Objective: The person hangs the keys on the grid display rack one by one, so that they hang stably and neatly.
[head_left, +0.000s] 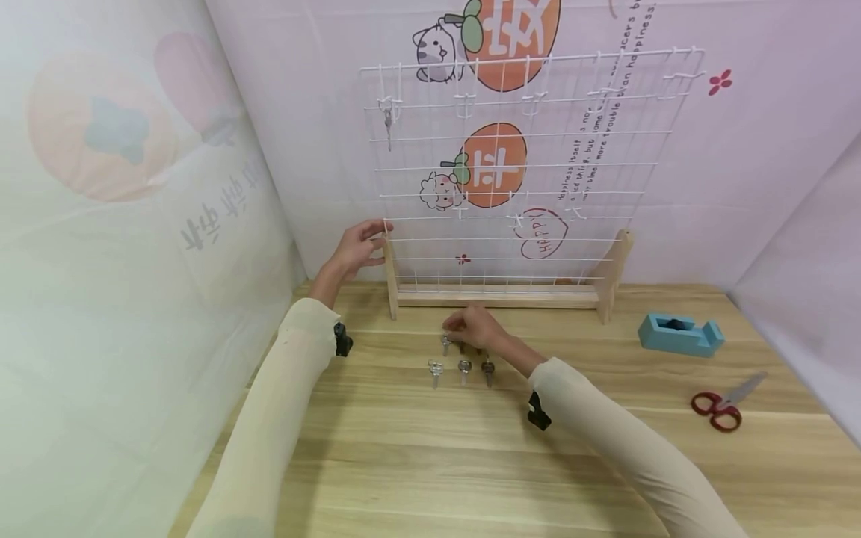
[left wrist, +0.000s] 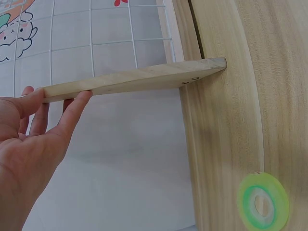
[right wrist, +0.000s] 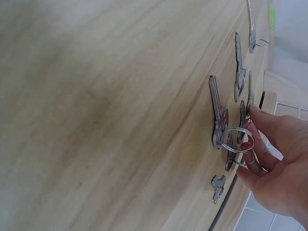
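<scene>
In the head view my left hand (head_left: 356, 246) is at the upper end of the left wooden post (head_left: 392, 284) of a white wire grid rack. The left wrist view shows its thumb and fingers on opposite sides of that post, gripping it. My right hand (head_left: 479, 327) is low over the table in front of the rack's wooden base bar (head_left: 498, 302). Thumb and fingertip pinch a silver key (right wrist: 250, 94) near its head. Several other keys (head_left: 465, 368) lie close by, including one with a split ring (right wrist: 219, 113). Part of the group is hidden behind the hand.
One key (head_left: 388, 125) hangs from a white hook at the grid's upper left; more hooks (head_left: 534, 101) are spread across the grid. To the right are a blue tape dispenser (head_left: 676, 340) and red-handled scissors (head_left: 723, 407). A yellow-green tape roll (left wrist: 280, 211) lies beside the rack's left post.
</scene>
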`<state>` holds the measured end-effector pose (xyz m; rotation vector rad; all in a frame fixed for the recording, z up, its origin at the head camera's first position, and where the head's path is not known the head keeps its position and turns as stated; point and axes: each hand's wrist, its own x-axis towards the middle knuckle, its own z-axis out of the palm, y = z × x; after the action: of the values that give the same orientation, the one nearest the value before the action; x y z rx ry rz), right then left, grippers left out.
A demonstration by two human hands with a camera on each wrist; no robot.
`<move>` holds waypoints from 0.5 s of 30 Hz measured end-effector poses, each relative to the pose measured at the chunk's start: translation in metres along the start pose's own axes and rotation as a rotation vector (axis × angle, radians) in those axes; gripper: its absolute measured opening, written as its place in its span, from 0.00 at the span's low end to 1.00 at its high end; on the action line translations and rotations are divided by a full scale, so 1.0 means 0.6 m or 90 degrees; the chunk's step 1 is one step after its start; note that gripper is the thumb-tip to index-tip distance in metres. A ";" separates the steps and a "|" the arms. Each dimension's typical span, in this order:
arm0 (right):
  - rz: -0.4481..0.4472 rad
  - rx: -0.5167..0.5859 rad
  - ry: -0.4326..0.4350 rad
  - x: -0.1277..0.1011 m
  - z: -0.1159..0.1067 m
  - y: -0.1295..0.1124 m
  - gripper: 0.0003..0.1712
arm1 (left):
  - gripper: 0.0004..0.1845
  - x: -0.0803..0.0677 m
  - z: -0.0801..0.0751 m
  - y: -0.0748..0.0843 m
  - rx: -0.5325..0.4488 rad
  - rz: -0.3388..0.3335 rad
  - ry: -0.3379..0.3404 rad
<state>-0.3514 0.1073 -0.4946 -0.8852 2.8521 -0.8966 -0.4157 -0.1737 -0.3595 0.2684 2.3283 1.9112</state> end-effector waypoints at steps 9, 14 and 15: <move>-0.002 -0.020 -0.001 -0.003 0.002 -0.002 0.06 | 0.22 -0.001 -0.001 0.001 -0.001 0.004 -0.005; -0.009 -0.004 0.026 -0.006 0.001 -0.005 0.05 | 0.22 -0.003 0.000 0.000 -0.006 0.006 -0.004; -0.010 0.000 0.031 -0.006 0.000 -0.006 0.05 | 0.22 -0.003 0.000 0.000 -0.006 0.005 -0.003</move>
<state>-0.3466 0.1069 -0.4935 -0.9001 2.8899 -0.9337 -0.4139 -0.1743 -0.3596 0.2810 2.3186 1.9219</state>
